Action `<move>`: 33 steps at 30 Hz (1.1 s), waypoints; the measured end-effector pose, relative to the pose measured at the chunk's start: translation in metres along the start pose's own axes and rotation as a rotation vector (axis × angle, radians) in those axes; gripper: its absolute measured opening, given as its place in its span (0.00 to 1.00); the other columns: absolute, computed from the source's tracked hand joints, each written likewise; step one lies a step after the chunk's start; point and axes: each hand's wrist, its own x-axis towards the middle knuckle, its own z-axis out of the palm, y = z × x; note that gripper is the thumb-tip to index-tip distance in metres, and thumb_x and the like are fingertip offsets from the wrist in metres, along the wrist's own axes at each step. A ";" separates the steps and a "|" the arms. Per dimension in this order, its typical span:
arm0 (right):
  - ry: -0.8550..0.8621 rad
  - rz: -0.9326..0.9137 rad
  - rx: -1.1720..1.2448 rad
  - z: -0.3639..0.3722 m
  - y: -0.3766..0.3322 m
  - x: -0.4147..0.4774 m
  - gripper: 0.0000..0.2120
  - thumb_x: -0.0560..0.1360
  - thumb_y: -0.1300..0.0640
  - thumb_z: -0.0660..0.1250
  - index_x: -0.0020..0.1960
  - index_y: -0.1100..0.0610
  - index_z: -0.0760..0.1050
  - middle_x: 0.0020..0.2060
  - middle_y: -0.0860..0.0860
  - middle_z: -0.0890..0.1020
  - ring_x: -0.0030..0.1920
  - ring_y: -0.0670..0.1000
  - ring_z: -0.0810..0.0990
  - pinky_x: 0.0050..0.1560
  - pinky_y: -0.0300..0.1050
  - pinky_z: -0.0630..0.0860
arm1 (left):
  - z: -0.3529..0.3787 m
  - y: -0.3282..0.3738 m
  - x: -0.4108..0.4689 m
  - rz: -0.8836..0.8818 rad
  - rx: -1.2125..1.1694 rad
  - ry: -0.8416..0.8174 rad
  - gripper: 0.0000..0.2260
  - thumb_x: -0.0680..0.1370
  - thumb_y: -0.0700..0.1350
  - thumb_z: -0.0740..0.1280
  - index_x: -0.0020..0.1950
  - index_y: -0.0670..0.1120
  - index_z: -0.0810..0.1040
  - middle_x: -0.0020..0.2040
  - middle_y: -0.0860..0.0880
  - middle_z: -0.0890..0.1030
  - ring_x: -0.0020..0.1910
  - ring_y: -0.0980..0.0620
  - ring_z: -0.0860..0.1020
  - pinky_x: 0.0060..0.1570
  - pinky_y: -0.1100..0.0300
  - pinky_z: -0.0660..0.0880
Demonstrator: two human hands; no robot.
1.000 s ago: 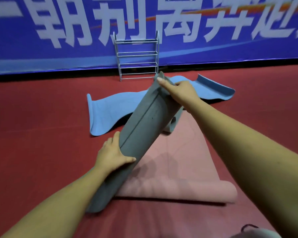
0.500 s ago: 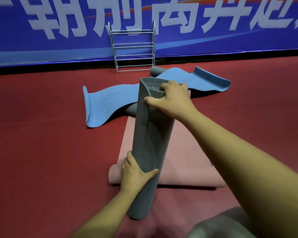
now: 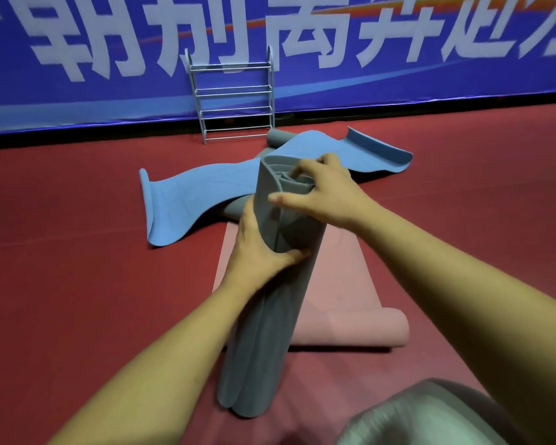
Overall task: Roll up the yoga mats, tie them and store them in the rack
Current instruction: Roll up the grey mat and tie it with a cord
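Grey rolled mat (image 3: 264, 332) stands on end at the centre, its foot on the red floor (image 3: 77, 268) close to the person. Its long axis runs nearly upright and leans a little away from them. The left hand (image 3: 260, 255) wraps round the roll's upper part, thumb across the near side. The right hand (image 3: 328, 194) is at the open top end, fingers curled over the rim into the coil, thumb lying along the outer layer. No tie shows on it.

Behind the roll a pink mat (image 3: 344, 284) lies flat, its near end curled up. A blue mat (image 3: 199, 197) lies rumpled beyond that. The metal rack (image 3: 235, 101) stands straight ahead against a blue banner (image 3: 77, 101), well apart from both hands. To reach it, the roll would likely have to travel forward over both mats. The right hand, on the far end, is the nearer one.
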 end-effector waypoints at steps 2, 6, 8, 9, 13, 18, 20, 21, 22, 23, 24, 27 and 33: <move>-0.003 -0.007 0.092 -0.018 -0.016 0.009 0.33 0.69 0.26 0.64 0.65 0.45 0.72 0.63 0.53 0.69 0.61 0.56 0.75 0.63 0.55 0.74 | -0.003 -0.002 -0.004 0.019 -0.001 0.041 0.55 0.59 0.57 0.82 0.76 0.61 0.50 0.74 0.59 0.62 0.72 0.57 0.64 0.70 0.51 0.68; -0.030 0.023 0.013 -0.042 -0.042 0.052 0.44 0.71 0.22 0.49 0.75 0.51 0.66 0.73 0.53 0.69 0.72 0.56 0.69 0.71 0.59 0.66 | -0.006 -0.002 -0.012 0.049 -0.012 -0.009 0.54 0.60 0.57 0.81 0.76 0.61 0.51 0.74 0.60 0.63 0.71 0.60 0.65 0.69 0.55 0.67; -0.204 0.086 -0.088 -0.015 -0.038 0.054 0.46 0.69 0.20 0.45 0.78 0.47 0.61 0.77 0.51 0.64 0.76 0.57 0.62 0.75 0.62 0.58 | 0.000 -0.007 -0.018 0.019 -0.030 -0.023 0.53 0.59 0.59 0.81 0.75 0.62 0.51 0.74 0.60 0.64 0.71 0.60 0.66 0.69 0.56 0.68; -0.251 0.127 -0.127 0.003 -0.032 0.049 0.48 0.65 0.18 0.44 0.77 0.44 0.60 0.77 0.50 0.63 0.77 0.59 0.61 0.74 0.63 0.57 | 0.003 -0.012 -0.022 -0.015 -0.037 -0.020 0.53 0.59 0.60 0.80 0.75 0.63 0.51 0.74 0.60 0.65 0.71 0.60 0.67 0.69 0.54 0.69; -0.260 0.151 -0.175 0.024 -0.030 0.050 0.48 0.61 0.19 0.45 0.76 0.39 0.59 0.78 0.49 0.62 0.76 0.60 0.61 0.73 0.65 0.57 | 0.008 -0.025 -0.033 -0.039 -0.044 0.044 0.53 0.57 0.62 0.78 0.76 0.62 0.52 0.74 0.62 0.62 0.72 0.61 0.64 0.71 0.56 0.66; -0.289 0.158 -0.153 0.015 -0.022 0.049 0.44 0.64 0.24 0.51 0.77 0.39 0.58 0.78 0.51 0.60 0.77 0.60 0.59 0.74 0.62 0.57 | 0.010 -0.020 -0.031 -0.038 0.076 -0.067 0.65 0.54 0.61 0.81 0.78 0.60 0.40 0.79 0.60 0.49 0.76 0.61 0.54 0.72 0.59 0.59; -0.286 0.154 -0.118 0.009 -0.015 0.047 0.44 0.64 0.24 0.52 0.76 0.40 0.61 0.77 0.51 0.62 0.76 0.59 0.61 0.74 0.60 0.59 | 0.013 -0.014 -0.032 -0.045 0.117 -0.071 0.63 0.55 0.62 0.80 0.78 0.60 0.41 0.79 0.59 0.53 0.76 0.59 0.57 0.71 0.59 0.61; -0.282 0.140 -0.095 0.005 -0.012 0.045 0.43 0.65 0.24 0.52 0.75 0.41 0.63 0.77 0.50 0.64 0.75 0.58 0.62 0.73 0.58 0.59 | 0.016 -0.012 -0.032 -0.044 0.136 -0.054 0.62 0.56 0.62 0.80 0.78 0.61 0.43 0.78 0.57 0.56 0.75 0.57 0.60 0.70 0.57 0.63; -0.279 0.118 -0.065 0.000 -0.007 0.043 0.40 0.68 0.24 0.53 0.75 0.43 0.65 0.76 0.48 0.66 0.75 0.55 0.64 0.73 0.55 0.60 | 0.020 -0.008 -0.031 -0.041 0.150 -0.041 0.61 0.56 0.62 0.80 0.77 0.62 0.43 0.77 0.56 0.59 0.74 0.55 0.62 0.69 0.55 0.66; -0.268 0.099 -0.027 -0.006 0.001 0.040 0.37 0.72 0.26 0.53 0.74 0.46 0.67 0.74 0.47 0.68 0.74 0.53 0.66 0.72 0.52 0.61 | 0.026 -0.004 -0.029 -0.039 0.159 -0.042 0.60 0.56 0.62 0.80 0.77 0.63 0.44 0.76 0.55 0.61 0.73 0.54 0.64 0.68 0.52 0.68; -0.241 0.095 0.012 -0.014 0.011 0.037 0.35 0.75 0.27 0.53 0.72 0.48 0.70 0.72 0.47 0.70 0.72 0.51 0.68 0.70 0.50 0.63 | 0.034 0.001 -0.028 -0.035 0.164 -0.054 0.59 0.57 0.62 0.80 0.77 0.64 0.44 0.75 0.55 0.62 0.72 0.53 0.66 0.67 0.51 0.69; -0.073 0.190 0.114 -0.040 0.059 0.027 0.33 0.79 0.31 0.51 0.64 0.56 0.75 0.63 0.50 0.77 0.62 0.51 0.74 0.59 0.45 0.66 | 0.069 0.011 -0.020 -0.004 0.186 -0.100 0.58 0.59 0.60 0.80 0.77 0.63 0.43 0.75 0.52 0.62 0.72 0.50 0.65 0.67 0.52 0.68; 0.308 0.557 0.418 -0.063 0.218 -0.021 0.34 0.80 0.35 0.54 0.58 0.67 0.79 0.52 0.60 0.84 0.49 0.54 0.82 0.43 0.42 0.73 | 0.156 0.015 -0.003 0.044 0.288 -0.170 0.58 0.58 0.62 0.78 0.77 0.60 0.43 0.71 0.45 0.65 0.71 0.44 0.65 0.69 0.45 0.66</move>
